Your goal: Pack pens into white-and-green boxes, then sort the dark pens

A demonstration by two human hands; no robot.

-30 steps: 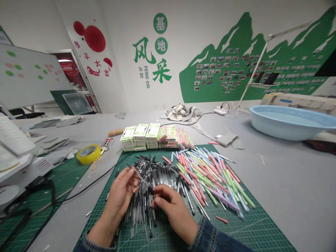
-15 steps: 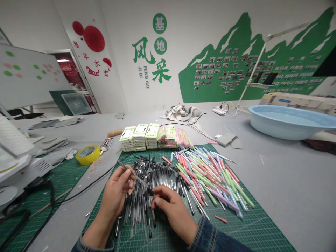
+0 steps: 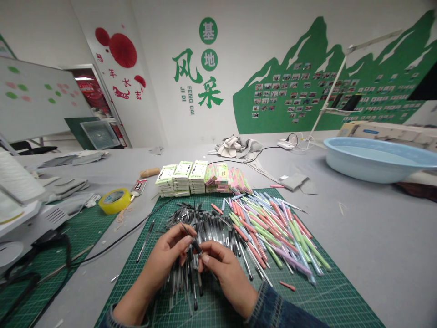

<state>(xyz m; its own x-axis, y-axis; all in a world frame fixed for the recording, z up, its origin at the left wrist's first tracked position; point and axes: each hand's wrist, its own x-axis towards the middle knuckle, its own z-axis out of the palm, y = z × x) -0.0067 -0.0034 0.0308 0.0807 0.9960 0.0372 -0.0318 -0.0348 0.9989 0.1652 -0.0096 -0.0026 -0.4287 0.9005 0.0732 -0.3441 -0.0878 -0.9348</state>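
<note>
My left hand (image 3: 172, 250) is closed, thumb and fingers pinching a slim dark pen (image 3: 185, 228), most of which the fingers hide. Close against it, my right hand (image 3: 223, 269) pinches a short black pen part (image 3: 197, 247) between thumb and forefinger. The fingertips of both hands nearly meet; whether the two pieces are joined cannot be made out. Beneath and behind the hands spreads a heap of black and clear pens (image 3: 213, 228). One dark pen (image 3: 146, 241) lies apart, left of my left hand. To the right is a pile of pastel pens (image 3: 269, 228).
A green cutting mat (image 3: 327, 300) lies under the pens. Behind them stand stacked small boxes (image 3: 182, 169). Yellow tape (image 3: 115, 202) and a glue tube (image 3: 139, 187) lie left, near a black cable (image 3: 129, 234). A blue basin (image 3: 375, 159) sits far right.
My left hand has moved right and slightly down, bringing its pen to the black part in my right hand. The separate pen at the left now shows. My right hand has hardly moved.
</note>
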